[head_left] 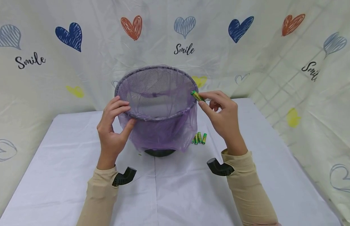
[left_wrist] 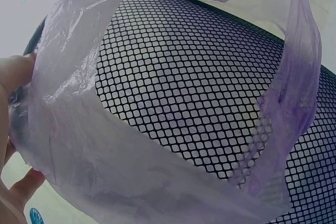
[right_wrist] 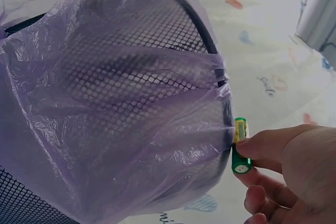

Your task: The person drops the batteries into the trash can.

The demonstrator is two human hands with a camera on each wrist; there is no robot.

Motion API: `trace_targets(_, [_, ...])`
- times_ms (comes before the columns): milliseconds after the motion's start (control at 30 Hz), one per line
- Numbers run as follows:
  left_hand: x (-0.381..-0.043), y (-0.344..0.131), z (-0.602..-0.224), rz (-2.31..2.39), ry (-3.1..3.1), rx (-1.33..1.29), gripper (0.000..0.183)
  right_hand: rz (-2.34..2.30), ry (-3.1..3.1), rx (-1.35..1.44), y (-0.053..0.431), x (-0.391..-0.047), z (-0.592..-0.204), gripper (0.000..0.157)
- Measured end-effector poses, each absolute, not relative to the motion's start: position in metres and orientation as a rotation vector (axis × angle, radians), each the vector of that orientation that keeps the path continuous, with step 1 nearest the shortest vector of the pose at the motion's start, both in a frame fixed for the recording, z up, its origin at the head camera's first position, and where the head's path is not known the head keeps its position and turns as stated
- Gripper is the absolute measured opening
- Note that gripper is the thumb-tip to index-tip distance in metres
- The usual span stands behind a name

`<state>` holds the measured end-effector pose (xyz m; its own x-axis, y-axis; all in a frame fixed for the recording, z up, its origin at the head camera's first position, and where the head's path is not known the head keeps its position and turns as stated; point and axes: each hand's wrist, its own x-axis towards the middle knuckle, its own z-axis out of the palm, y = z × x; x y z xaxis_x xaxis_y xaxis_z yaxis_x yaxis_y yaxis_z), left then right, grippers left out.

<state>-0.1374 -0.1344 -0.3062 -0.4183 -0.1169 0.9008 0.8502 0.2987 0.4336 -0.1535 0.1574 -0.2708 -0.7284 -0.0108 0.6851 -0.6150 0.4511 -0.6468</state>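
A black mesh wastebasket (left_wrist: 184, 77) stands on the table, tipped slightly so its round opening faces me. A thin purple plastic bag (head_left: 163, 133) lines it and is folded down over the rim. My left hand (head_left: 112, 125) grips the rim and bag at the left, thumb below and fingers over the edge. At the rim's right side, my right hand (head_left: 224, 116) pinches a green and yellow battery (right_wrist: 241, 135) between thumb and fingers. The battery's end overlaps the rim in the head view; whether they touch, I cannot tell.
Several more green batteries (head_left: 199, 137) stand or lie on the white tablecloth (head_left: 180, 188), right of the wastebasket. A white curtain (head_left: 155, 47) printed with hearts hangs behind the table. Black wrist cameras (head_left: 220, 167) sit at both cuffs.
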Motion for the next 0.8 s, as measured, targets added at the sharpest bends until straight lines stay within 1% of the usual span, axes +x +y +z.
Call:
trace_targets(467, [-0.134,-0.13,-0.299,-1.284,-1.611,-0.697,0.043,1.215,-2.111,0.535,0.159,-0.155,-0.265,0.019])
trace_targets(800, [-0.134,-0.131,-0.301,-1.29,-1.611,-0.689,0.044,1.197,-2.117,0.548,0.157,-0.157,-0.26,0.02])
